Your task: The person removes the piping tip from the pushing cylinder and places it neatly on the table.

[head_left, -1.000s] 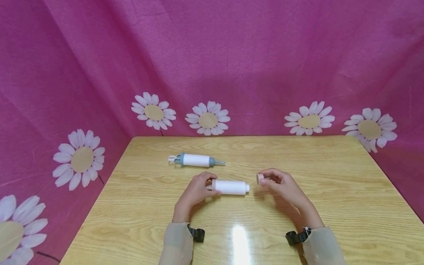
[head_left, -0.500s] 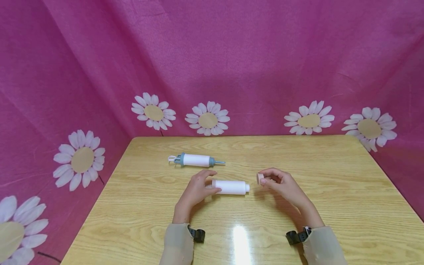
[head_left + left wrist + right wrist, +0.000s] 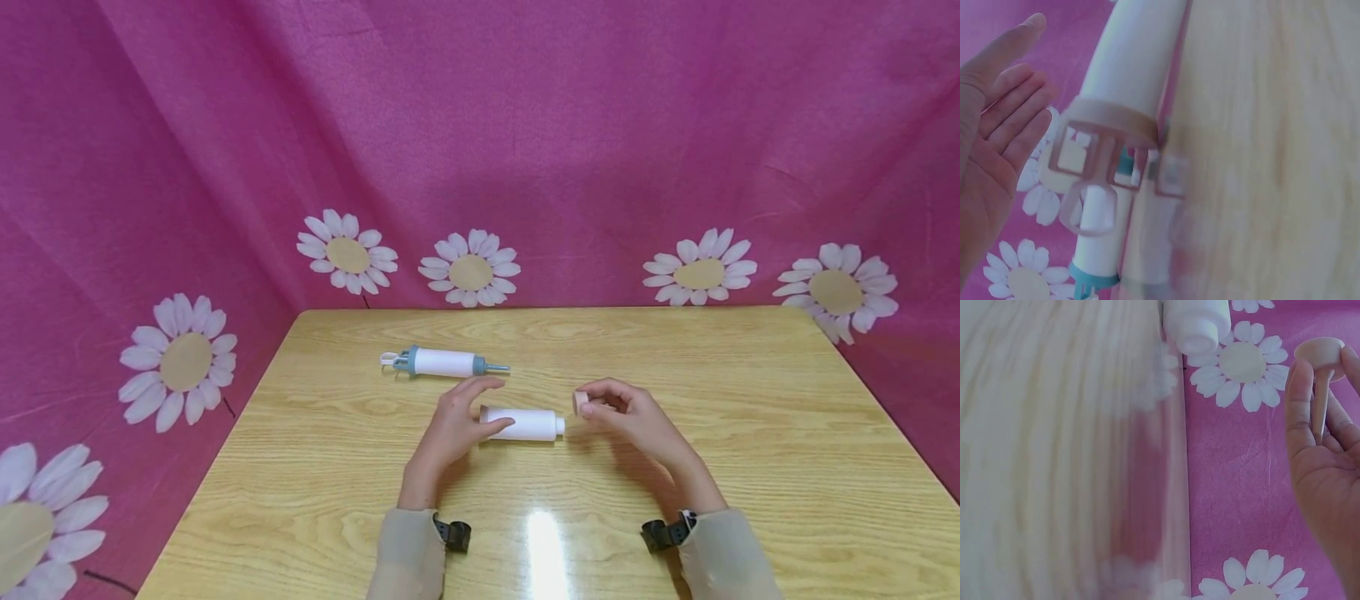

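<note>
A white toy syringe barrel (image 3: 531, 424) lies on the table, its bare white neck pointing right. At its left end is a pinkish collar (image 3: 1110, 119) with a ring-shaped plunger handle (image 3: 1088, 228), best seen in the left wrist view. My left hand (image 3: 447, 431) is around that end, thumb and fingers spread; in the left wrist view it is apart from the barrel. Just right of the neck, my right hand (image 3: 639, 423) pinches a beige needle tip (image 3: 1320, 353) by its round cap between thumb and fingers. Its thin spike points back toward the palm.
Behind the barrel lies a second toy syringe (image 3: 445, 362), white with teal ends, its teal needle pointing right. A pink cloth (image 3: 570, 150) with daisies hangs at the table's back and left. The wooden table (image 3: 750, 358) has a light reflection near its front.
My left fingers have let go of the barrel's collar end and spread, the hand shifting slightly right and away. My right hand has moved slightly left with the needle tip.
</note>
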A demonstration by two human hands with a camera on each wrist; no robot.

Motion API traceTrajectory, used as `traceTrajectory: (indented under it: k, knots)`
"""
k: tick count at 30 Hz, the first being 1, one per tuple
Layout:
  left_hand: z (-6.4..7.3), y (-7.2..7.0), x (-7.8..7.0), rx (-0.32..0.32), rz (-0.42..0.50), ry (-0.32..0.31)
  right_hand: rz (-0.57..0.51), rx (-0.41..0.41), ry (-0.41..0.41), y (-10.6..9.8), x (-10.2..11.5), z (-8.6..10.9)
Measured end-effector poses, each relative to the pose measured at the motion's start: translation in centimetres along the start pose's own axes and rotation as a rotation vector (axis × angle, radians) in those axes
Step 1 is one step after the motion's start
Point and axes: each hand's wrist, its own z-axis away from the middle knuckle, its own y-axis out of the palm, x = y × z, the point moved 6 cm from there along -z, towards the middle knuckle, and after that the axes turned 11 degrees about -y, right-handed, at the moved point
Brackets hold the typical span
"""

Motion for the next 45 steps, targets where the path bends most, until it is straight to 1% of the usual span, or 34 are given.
traceTrajectory:
  k: [4,6,12,17,20,27,30,37,45]
  knots:
    - [0.0,0.1,-1.3,-0.012,0.037,0.049,-0.001,0.003,-0.019,0.3,0.3,-0.3]
    - [0.0,0.2,-1.9,-0.024,0.049,0.082,-0.003,0.007,-0.030,0.5,0.4,-0.4]
    - [0.1,0.8,-3.4,-0.057,0.041,0.170,-0.057,0.015,-0.048,1.2,0.9,-0.7]
    - [0.1,1.4,-4.5,-0.054,0.055,0.246,-0.072,0.017,-0.077,1.9,1.3,-0.9]
    - [0.2,1.7,-5.0,-0.048,0.055,0.279,-0.089,0.026,-0.088,2.3,1.5,-0.9]
    - [0.2,2.2,-6.2,-0.027,0.043,0.330,-0.087,0.024,-0.086,2.5,2.0,-0.6]
    - [0.2,2.3,-6.6,-0.016,0.031,0.337,-0.081,0.028,-0.095,2.5,2.3,-0.5]
    - [0.2,2.5,-6.6,-0.015,0.023,0.326,-0.079,0.044,-0.118,2.5,2.8,-0.4]
    - [0.1,2.0,-6.3,-0.049,0.044,0.342,-0.104,0.048,-0.098,2.2,2.4,-0.1]
